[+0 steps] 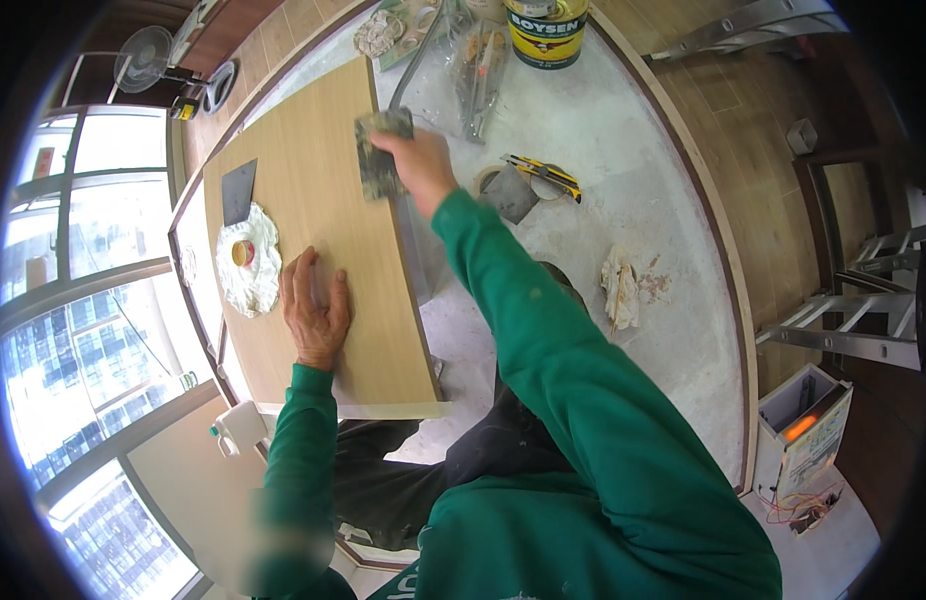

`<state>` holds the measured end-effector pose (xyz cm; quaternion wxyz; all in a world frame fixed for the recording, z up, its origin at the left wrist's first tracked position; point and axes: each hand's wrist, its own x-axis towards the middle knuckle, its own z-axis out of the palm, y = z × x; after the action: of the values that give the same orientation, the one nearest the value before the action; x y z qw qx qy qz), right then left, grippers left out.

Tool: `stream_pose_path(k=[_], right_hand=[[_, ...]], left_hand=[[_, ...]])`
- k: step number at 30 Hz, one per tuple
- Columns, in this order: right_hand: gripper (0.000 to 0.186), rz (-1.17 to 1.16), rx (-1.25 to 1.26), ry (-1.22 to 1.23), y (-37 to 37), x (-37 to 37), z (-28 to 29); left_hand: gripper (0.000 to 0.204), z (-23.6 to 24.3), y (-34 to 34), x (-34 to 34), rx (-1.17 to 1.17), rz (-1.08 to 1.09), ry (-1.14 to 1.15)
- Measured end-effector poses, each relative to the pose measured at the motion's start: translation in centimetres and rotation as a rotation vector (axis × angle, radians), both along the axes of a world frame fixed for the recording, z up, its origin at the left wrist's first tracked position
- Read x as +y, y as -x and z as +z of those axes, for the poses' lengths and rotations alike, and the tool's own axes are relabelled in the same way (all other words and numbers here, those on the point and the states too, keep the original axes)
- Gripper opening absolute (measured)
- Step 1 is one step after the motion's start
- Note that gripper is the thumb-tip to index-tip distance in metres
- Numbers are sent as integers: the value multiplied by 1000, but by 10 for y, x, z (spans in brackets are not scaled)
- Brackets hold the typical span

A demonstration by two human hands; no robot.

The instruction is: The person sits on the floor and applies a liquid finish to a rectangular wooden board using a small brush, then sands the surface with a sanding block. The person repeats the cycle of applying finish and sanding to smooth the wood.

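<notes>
Board (pixel 308 150) lies under left hand (pixel 319 315), loosely spread; right hand (pixel 423 165) grips dark pad (pixel 380 172)

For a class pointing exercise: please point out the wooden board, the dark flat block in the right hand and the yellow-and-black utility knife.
Wooden board (pixel 308 175), head view: bare upper part.
Dark flat block (pixel 383 178), head view: face below the fingers.
Utility knife (pixel 544 175), head view: middle of its body.
</notes>
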<state>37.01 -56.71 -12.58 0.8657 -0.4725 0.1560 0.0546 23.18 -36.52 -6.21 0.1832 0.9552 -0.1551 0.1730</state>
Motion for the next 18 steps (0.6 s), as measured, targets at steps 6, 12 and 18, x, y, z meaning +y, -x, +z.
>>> stream_pose_path(k=[6,12,18], right_hand=[[31,75,72,-27,160,6,22],[28,28,-10,17,12,5,4],[35,-70,-112,183,-57,-5,11]], left_hand=[[55,-2,4,8,-24,23,8],[61,2,3,7,57,24,49],[63,3,1,5,71,11,85]])
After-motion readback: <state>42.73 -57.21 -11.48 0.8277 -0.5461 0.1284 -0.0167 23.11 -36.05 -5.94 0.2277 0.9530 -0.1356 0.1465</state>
